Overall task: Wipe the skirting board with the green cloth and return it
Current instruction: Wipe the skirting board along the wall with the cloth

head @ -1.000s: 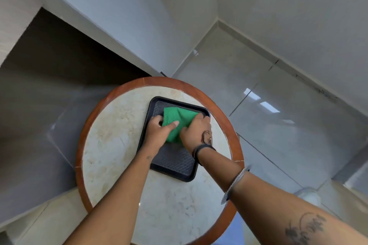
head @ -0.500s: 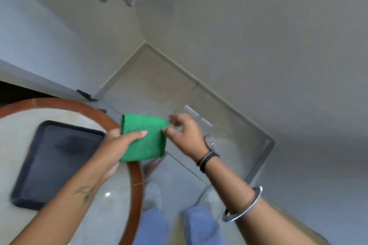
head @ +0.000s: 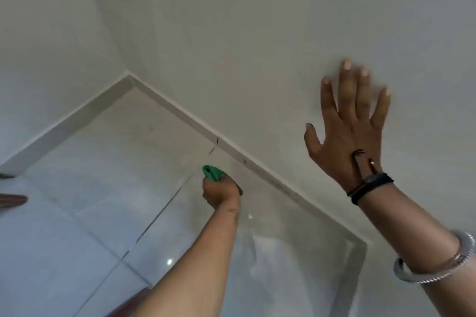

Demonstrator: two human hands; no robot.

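Note:
My left hand (head: pixel 221 194) is closed around the bunched green cloth (head: pixel 212 173), low over the glossy floor and a short way in front of the skirting board (head: pixel 260 167). The board is a pale strip along the foot of the wall, with dark marks on it. The cloth is not touching the board. My right hand (head: pixel 347 126) is spread flat against the wall (head: pixel 257 33) above the board, fingers apart, holding nothing. It wears a black wristband and a silver bangle.
Shiny pale floor tiles (head: pixel 90 201) with dark grout lines fill the lower left. A second skirting run (head: pixel 72 121) meets the first at the corner. The round table's brown rim (head: pixel 13 199) shows at the left edge.
The view has swung from the table and tray down to the wall corner. My left hand carried the cloth down toward the skirting board. My right hand let go and went flat on the wall.

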